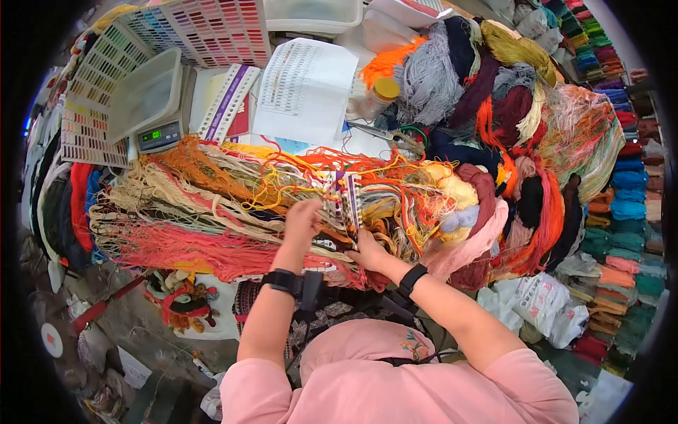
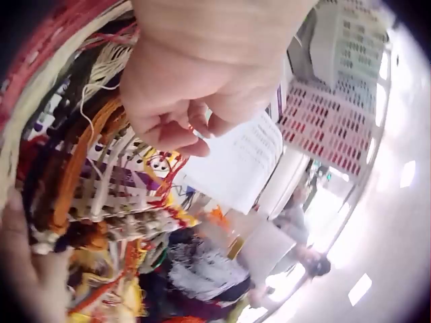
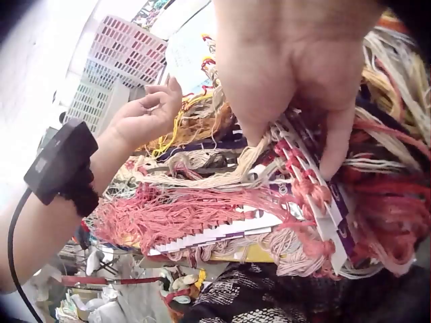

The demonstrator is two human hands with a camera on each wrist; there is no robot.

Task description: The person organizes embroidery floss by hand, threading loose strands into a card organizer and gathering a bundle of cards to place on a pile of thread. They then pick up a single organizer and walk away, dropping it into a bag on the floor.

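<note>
- Sprawling across the middle of the head view: a long thread heap, mostly cream, orange and coral, with loose yellow strands on top.
- Piled up at upper right: thick skeins in grey, maroon, orange and olive.
- Standing at upper left: a big folding colour chart, covered in rows of little swatches.
- Lying at upper centre, just right of a purple-striped strip: a printed sheet.
- Tilted up at upper left, against a scale with lit green digits: a white tub.
- Sitting right at centre, on the heap, with threads looped through: perforated cards with purple bands.
- Clamped on those cards, just right of centre: the right hand, with thumb and fingers on opposite sides.
- Raised just left of the cards: the left hand, fingers curled in near the thumb. Can't tell if pinching any thread.
- Tucked in above centre: a yellow-lidded jar.
</note>
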